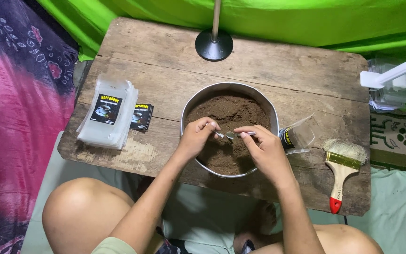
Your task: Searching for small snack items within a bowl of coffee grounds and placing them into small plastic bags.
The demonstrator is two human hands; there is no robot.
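A round metal pan (272, 110) full of brown powder (231, 113) stands in the middle of a worn wooden board (269, 66). Both hands are over the powder. My left hand (196, 137) pinches one end of a small metal spoon (230, 135). My right hand (266, 150) grips the spoon's other end with its fingertips. The spoon lies level just above the powder, between the two hands. A clear plastic pouch (301, 134) with a dark label lies open-mouthed at the pan's right side, close to my right wrist.
A stack of clear labelled pouches (109, 113) and loose dark labels (142, 116) lie at the left. A wooden paintbrush with a red tip (341, 171) lies at the right. A black round stand base (214, 44) sits at the back. A white lamp arm (391, 73) and clear containers are at far right.
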